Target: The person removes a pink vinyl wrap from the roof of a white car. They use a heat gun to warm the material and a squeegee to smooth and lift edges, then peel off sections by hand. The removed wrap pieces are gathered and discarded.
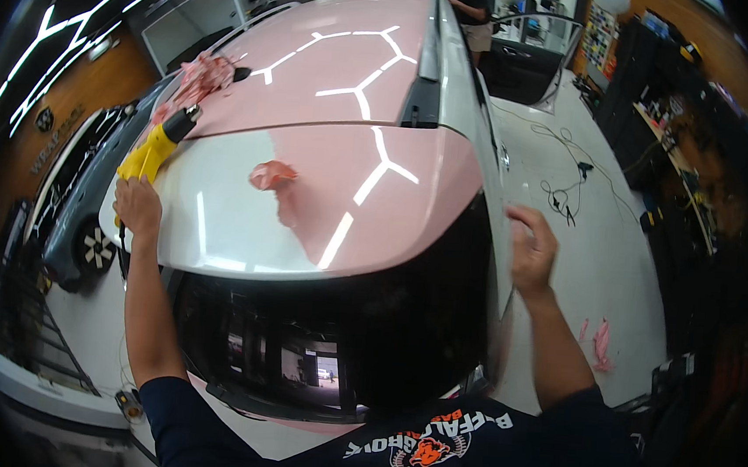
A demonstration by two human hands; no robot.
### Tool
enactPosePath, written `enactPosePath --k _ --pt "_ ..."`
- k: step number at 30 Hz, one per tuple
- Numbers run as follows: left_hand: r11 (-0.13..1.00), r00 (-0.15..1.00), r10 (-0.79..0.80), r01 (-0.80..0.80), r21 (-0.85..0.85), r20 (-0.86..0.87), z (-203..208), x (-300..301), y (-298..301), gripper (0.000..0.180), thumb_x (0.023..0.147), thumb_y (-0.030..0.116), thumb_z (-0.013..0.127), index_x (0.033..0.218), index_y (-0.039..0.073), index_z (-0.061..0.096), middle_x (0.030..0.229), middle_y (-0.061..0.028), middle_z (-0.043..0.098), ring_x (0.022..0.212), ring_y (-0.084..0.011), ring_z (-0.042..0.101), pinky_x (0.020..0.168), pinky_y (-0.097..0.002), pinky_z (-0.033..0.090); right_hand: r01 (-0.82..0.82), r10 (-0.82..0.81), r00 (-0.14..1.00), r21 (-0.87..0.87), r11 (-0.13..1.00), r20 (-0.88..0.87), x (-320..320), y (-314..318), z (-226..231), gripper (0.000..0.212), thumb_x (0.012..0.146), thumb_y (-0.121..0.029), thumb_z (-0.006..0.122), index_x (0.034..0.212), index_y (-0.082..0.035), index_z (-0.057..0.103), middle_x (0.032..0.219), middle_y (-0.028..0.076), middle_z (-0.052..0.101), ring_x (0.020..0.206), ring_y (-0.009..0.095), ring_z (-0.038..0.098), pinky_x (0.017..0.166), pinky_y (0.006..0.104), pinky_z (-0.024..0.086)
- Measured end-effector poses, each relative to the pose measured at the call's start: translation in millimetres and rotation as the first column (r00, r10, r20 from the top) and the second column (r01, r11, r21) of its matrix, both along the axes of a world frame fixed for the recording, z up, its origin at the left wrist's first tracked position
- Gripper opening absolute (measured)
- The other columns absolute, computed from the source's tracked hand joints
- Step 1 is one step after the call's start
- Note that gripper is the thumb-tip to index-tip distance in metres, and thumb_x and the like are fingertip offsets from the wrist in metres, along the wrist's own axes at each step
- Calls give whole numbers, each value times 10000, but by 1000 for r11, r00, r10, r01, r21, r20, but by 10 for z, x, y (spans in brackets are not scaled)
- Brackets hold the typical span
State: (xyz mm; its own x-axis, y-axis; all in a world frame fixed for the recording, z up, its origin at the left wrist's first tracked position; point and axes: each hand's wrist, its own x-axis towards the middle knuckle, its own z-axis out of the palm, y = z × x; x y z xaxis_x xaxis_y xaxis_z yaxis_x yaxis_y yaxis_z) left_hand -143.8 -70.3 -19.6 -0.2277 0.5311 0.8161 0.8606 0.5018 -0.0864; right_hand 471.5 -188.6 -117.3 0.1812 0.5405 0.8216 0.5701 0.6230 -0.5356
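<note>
My left hand (139, 204) is closed around the handle of a yellow heat gun (150, 153) at the left edge of a car's rear spoiler. The gun's dark nozzle points up toward the roof. Pink film (412, 193) covers the right part of the spoiler, while its left part is bare white paint (207, 181). A loose, wrinkled flap of film (275, 177) lies folded near the boundary. My right hand (533, 250) is raised beside the car's right rear corner, fingers loosely bent and apart, with nothing visible in it.
Crumpled pink film (203, 80) lies at the roof's left edge; the roof (326, 63) is pink too. Cables (572, 174) and pink scraps (601, 344) lie on the floor at right. A person (469, 4) stands near an open car door (528, 61). Another car (101, 186) stands at left.
</note>
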Motion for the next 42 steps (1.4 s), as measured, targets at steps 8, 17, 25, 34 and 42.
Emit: enactPosePath --k 8,17,25,34,42 --pt "995 995 -66 71 -75 69 -294 13 397 334 975 294 495 1025 -13 617 1102 -203 569 1034 -389 569 865 -525 450 30 513 838 -923 -384 -187 1560 -3211 -3410 268 839 -258 602 908 -21 709 916 156 703 850 365 667 776 451 514" --pt "979 988 -68 93 -183 142 -253 388 57 449 935 306 551 1286 28 523 1254 -222 518 1153 -398 519 939 -512 441 -263 -329 917 -962 -78 -225 588 -3160 -4345 424 824 -337 633 1115 -31 666 1055 213 682 962 340 669 813 425 507" --pt "989 948 40 7 -145 317 -399 307 -286 501 926 333 535 1307 9 505 1326 -264 465 1235 -414 454 1007 -527 390 -173 208 943 -915 -365 -261 643 -2589 -4112 388 833 -290 615 1116 -31 671 1056 225 676 967 363 662 816 433 509" --pt "993 946 -113 120 -6 305 -431 454 -294 474 905 300 560 1264 -9 539 1329 -286 469 1255 -433 433 1025 -521 382 46 272 960 -919 -391 -67 1134 -2442 -3558 353 843 -238 595 1118 -32 676 1056 240 670 974 389 654 821 442 511" --pt "987 978 -152 141 82 143 -505 467 -338 463 880 290 585 1244 4 570 1336 -272 483 1277 -416 425 1066 -522 322 633 792 560 -743 -218 244 2070 -2918 -2837 328 852 -191 578 1120 -32 681 1056 252 665 979 412 646 824 450 513"
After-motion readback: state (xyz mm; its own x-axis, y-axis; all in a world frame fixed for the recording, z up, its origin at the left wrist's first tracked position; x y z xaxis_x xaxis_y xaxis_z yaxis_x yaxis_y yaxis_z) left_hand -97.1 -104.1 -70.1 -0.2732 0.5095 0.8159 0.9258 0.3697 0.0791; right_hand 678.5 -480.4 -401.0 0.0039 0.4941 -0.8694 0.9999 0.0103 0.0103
